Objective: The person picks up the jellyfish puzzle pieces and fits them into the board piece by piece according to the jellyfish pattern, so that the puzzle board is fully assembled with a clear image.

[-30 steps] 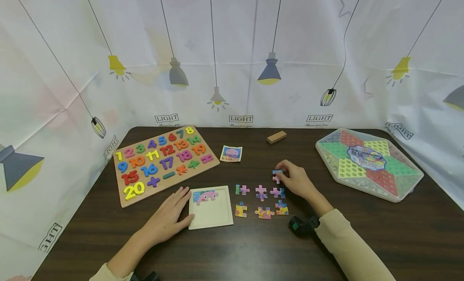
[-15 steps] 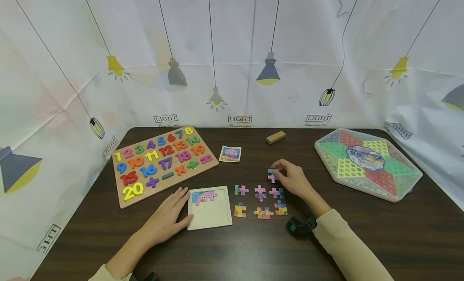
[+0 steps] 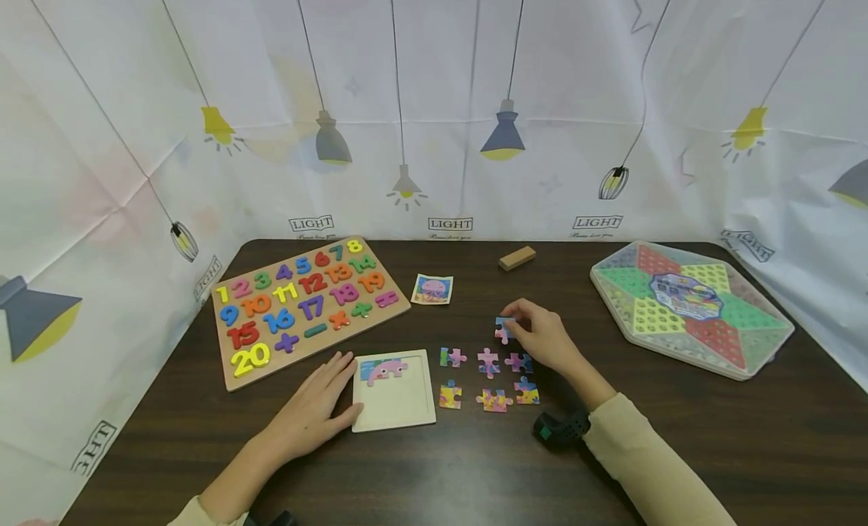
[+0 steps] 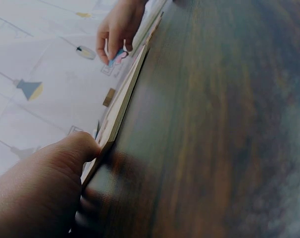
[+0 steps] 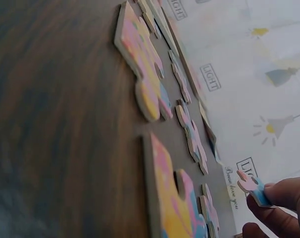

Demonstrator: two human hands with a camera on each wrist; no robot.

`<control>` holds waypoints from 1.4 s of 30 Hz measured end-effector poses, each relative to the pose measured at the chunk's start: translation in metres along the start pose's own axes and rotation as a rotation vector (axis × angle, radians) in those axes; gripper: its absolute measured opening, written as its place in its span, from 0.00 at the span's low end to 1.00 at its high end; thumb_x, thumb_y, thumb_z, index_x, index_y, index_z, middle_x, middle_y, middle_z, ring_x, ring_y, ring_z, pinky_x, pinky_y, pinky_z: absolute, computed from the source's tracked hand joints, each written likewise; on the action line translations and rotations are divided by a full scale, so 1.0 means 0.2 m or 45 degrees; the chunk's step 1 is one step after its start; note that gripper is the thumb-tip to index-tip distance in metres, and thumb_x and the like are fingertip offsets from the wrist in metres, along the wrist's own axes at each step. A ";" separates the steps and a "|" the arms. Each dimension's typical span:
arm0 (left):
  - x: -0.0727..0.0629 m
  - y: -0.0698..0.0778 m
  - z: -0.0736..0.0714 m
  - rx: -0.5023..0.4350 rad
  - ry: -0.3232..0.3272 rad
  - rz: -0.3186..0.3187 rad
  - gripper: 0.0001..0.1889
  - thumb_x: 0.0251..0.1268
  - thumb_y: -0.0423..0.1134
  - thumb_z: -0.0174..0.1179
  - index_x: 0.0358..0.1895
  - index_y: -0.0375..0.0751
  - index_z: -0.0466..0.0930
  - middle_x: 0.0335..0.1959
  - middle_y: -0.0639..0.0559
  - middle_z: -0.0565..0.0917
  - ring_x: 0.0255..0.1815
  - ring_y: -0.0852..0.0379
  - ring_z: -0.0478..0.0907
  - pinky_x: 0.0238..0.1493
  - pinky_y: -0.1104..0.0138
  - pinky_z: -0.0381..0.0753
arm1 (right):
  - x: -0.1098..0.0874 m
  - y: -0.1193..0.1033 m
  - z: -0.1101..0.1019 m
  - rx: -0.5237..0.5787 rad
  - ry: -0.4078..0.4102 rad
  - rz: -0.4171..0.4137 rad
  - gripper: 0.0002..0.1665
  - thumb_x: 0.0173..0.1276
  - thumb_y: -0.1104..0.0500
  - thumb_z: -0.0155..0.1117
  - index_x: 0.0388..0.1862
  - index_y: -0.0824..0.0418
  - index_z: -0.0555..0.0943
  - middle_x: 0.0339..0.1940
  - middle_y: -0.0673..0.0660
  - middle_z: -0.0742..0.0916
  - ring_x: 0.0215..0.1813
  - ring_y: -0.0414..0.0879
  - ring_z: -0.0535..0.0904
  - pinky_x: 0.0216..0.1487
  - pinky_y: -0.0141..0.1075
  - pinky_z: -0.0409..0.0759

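My right hand [image 3: 542, 336] pinches a blue and pink jigsaw piece [image 5: 254, 187] between thumb and fingers, raised off the table in the right wrist view. Several other pieces lie in two rows just below it, among them a pink one [image 3: 488, 362] and a yellow one [image 3: 450, 395]. To their left is a pale square puzzle tray [image 3: 396, 405], with joined pieces showing a pink animal [image 3: 386, 369] in its upper left corner. My left hand [image 3: 308, 409] lies with fingers extended along the tray's left side, thumb at its lower edge.
A wooden number board [image 3: 319, 307] with colourful numerals lies at the back left. Behind the pieces are a small picture card [image 3: 432, 289] and a wooden block [image 3: 517, 258]. A hexagonal game box [image 3: 692, 307] occupies the right side. A printed curtain [image 3: 434, 81] stands behind the table.
My right hand has moved slightly to the left, carrying the blue and pink jigsaw piece. The left hand and the tray have stayed in place.
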State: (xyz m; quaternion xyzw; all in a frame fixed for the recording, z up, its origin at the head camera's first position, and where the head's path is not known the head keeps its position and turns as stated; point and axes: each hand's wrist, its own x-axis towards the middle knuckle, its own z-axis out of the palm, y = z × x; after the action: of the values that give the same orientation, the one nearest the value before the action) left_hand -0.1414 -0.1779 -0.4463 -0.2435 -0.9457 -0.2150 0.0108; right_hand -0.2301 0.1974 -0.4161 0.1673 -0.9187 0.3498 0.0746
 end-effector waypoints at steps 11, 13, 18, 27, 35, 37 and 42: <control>0.00 0.00 -0.01 -0.002 -0.019 -0.017 0.38 0.64 0.58 0.50 0.70 0.37 0.55 0.71 0.44 0.53 0.72 0.47 0.45 0.68 0.52 0.47 | 0.02 -0.07 0.01 0.067 -0.014 -0.027 0.07 0.66 0.62 0.58 0.42 0.61 0.77 0.33 0.53 0.82 0.30 0.44 0.74 0.30 0.36 0.74; 0.00 0.00 -0.01 -0.003 -0.022 -0.022 0.38 0.64 0.58 0.51 0.70 0.37 0.55 0.71 0.44 0.53 0.72 0.47 0.46 0.68 0.52 0.47 | 0.02 -0.08 0.01 0.073 -0.019 -0.035 0.07 0.66 0.62 0.58 0.42 0.61 0.77 0.32 0.53 0.82 0.29 0.44 0.73 0.28 0.35 0.74; 0.00 0.00 -0.01 -0.003 -0.030 -0.024 0.38 0.64 0.58 0.51 0.70 0.37 0.55 0.71 0.43 0.53 0.72 0.47 0.46 0.68 0.52 0.47 | 0.04 -0.11 0.04 0.086 -0.027 -0.060 0.06 0.66 0.62 0.58 0.41 0.60 0.78 0.29 0.51 0.81 0.27 0.43 0.72 0.26 0.34 0.72; 0.00 0.01 -0.01 -0.004 -0.028 -0.016 0.38 0.64 0.57 0.51 0.70 0.36 0.55 0.71 0.43 0.53 0.72 0.47 0.46 0.68 0.52 0.47 | 0.06 -0.17 0.09 0.118 -0.073 -0.125 0.06 0.66 0.61 0.58 0.41 0.60 0.78 0.25 0.50 0.79 0.23 0.42 0.71 0.23 0.33 0.71; 0.00 0.01 -0.01 0.010 -0.017 -0.014 0.38 0.63 0.57 0.51 0.70 0.37 0.55 0.71 0.44 0.54 0.72 0.47 0.46 0.68 0.53 0.47 | 0.07 -0.21 0.16 0.113 -0.121 -0.183 0.06 0.66 0.61 0.58 0.41 0.59 0.78 0.20 0.48 0.75 0.20 0.41 0.67 0.21 0.32 0.67; 0.00 0.00 0.00 0.009 -0.018 -0.009 0.38 0.63 0.57 0.51 0.70 0.37 0.55 0.71 0.44 0.54 0.72 0.48 0.46 0.68 0.52 0.47 | 0.07 -0.22 0.17 0.120 -0.135 -0.202 0.06 0.66 0.61 0.58 0.41 0.59 0.78 0.19 0.48 0.75 0.19 0.41 0.67 0.21 0.32 0.67; 0.00 0.00 0.00 0.011 -0.022 -0.002 0.38 0.64 0.58 0.50 0.70 0.36 0.55 0.71 0.43 0.53 0.72 0.48 0.46 0.68 0.52 0.47 | 0.07 -0.25 0.20 0.133 -0.163 -0.223 0.06 0.67 0.60 0.57 0.41 0.59 0.77 0.18 0.47 0.74 0.19 0.40 0.66 0.21 0.31 0.66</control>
State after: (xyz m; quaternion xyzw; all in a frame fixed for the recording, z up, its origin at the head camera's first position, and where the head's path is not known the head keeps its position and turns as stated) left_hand -0.1418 -0.1776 -0.4465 -0.2444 -0.9469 -0.2089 0.0033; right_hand -0.2265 0.1323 -0.4122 0.2728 -0.8840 0.3779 0.0373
